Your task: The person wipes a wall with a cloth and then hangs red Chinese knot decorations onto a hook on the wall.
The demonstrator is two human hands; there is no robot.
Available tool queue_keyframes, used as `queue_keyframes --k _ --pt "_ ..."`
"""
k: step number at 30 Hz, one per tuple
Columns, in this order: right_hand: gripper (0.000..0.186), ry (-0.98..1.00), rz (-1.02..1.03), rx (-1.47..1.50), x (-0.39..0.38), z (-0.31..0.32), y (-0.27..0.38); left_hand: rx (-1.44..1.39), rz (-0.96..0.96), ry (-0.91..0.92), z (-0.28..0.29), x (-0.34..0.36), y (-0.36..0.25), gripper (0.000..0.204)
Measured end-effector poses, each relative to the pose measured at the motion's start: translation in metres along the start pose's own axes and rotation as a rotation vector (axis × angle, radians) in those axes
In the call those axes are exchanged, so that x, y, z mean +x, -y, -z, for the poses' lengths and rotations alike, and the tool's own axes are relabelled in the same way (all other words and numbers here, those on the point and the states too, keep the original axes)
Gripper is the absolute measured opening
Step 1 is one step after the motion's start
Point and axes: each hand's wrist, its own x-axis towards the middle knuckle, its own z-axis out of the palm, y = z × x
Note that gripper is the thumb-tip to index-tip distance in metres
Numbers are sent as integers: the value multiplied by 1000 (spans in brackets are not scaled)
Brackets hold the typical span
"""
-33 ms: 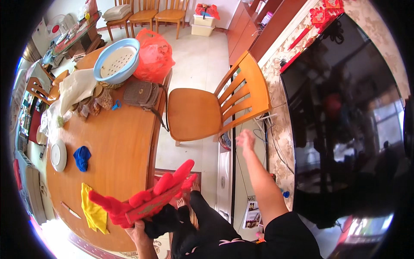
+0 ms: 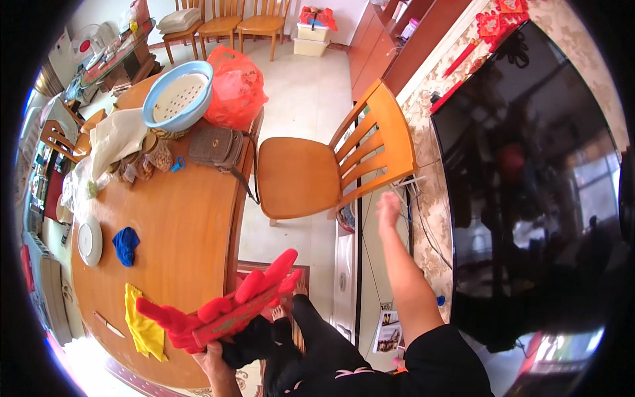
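Exposure is bright overall. The lower-left rim is overexposed to white, with violet-blue fringing along the image boundary. The glossy black screen [image 2: 522, 178] returns pale, window-shaped reflections at its right side. Fisheye distortion bows the screen's outer edge; black vignetting fills all corners. The table [image 2: 178, 212] renders evenly lit; the right hand [image 2: 389, 210] appears slightly blurred.

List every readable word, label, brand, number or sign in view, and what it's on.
None clear enough to quote.
Red wall decorations: pale markings, too small.
Grey-brown bag: small front badge, unreadable.
Printed sheet: pictures visible, any print too small.
Red plush piece in left hand: gold marks, too blurred.
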Motion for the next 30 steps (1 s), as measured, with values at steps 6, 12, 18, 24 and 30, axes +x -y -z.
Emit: queue_keyframes --k 6,12,18,24,30 --pt "57 137 -186 65 129 25 55 22 127 32 -46 9 5 52" --pt "44 362 -150 -27 143 40 61 90 201 68 -99 23 32 30" --pt "39 260 -76 -163 66 32 74 -147 184 63 -94 24 43 39" --pt "30 147 30 -189 -54 23 67 -194 152 51 -81 13 17 38" --pt "28 97 -3 -60 -172 60 55 -220 168 64 -32 -7 -3 36"
